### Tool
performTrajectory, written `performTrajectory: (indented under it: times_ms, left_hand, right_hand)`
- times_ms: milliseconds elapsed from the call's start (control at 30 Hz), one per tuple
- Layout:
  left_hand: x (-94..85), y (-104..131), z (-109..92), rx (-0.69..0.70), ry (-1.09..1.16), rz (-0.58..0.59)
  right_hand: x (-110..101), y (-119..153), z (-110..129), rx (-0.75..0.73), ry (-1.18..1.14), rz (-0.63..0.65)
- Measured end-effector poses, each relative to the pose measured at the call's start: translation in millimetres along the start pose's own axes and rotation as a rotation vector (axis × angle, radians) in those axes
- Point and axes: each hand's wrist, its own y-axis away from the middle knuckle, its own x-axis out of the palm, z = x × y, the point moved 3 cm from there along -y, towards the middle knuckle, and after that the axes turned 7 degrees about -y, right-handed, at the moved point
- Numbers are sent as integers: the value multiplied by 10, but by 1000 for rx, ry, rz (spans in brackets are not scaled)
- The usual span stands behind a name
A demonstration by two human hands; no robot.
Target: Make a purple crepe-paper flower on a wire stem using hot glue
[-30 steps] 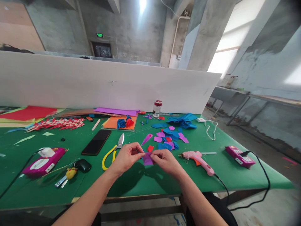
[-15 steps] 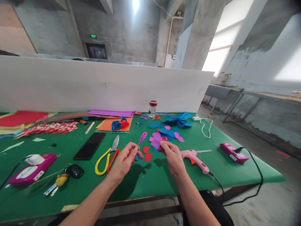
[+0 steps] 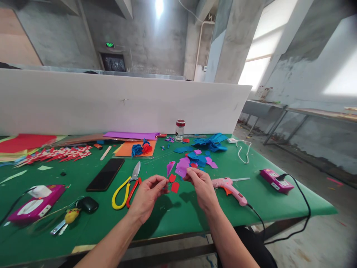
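Currently right hand (image 3: pixel 203 185) pinches a purple paper piece (image 3: pixel 182 169) at its fingertips, raised just above the green table (image 3: pixel 178 216), left of the pink glue gun (image 3: pixel 230 186). Left hand (image 3: pixel 147 193) is loosely curled, fingertips together; whether it holds anything I cannot tell. Yellow-handled scissors (image 3: pixel 125 186) lie further left of the gun.

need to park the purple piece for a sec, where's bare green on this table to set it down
Bare green table lies along the near edge under both hands, and between the pink glue gun and the pink box on the right. It is crowded around the paper scraps and beside the scissors and phone.
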Motion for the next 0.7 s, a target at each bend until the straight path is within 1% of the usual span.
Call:
performTrajectory:
  times_ms: [133,300,467,600,700]
  left_hand:
    - [-41,-28,27,56,-103,-66]
    - [-71,-48,29,43,-143,-97]
    - [-97,-42,4,70,-218,-135]
    - [-113,-60,21,60,-230,-156]
    - [-106,-65,43,51,-202,-144]
  right_hand:
    - [-34,-17,22,-10,-2,-19]
    - [-55,-25,21,5,-23,-23]
    - [-53,-29,22,-1,-22,-3]
    - [-35,-22,31,9,-20,-2]
    - [-15,-8,42,2,-27,4]
